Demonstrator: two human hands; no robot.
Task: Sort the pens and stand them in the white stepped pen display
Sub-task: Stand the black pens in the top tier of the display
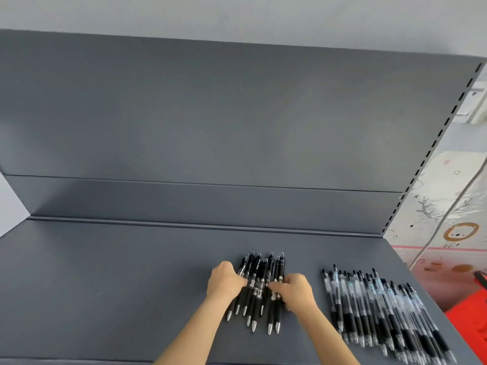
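Together, left hand [225,281] and right hand [296,291] clasp black pens [259,272].

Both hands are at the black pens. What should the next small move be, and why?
Probably squeeze the black pens into one even bundle. The left hand and right hand flank the pile with fingers curled on it, but its tips lie staggered on the shelf. The clear pens lie apart to the right, so sorting looks done; no display is in view.
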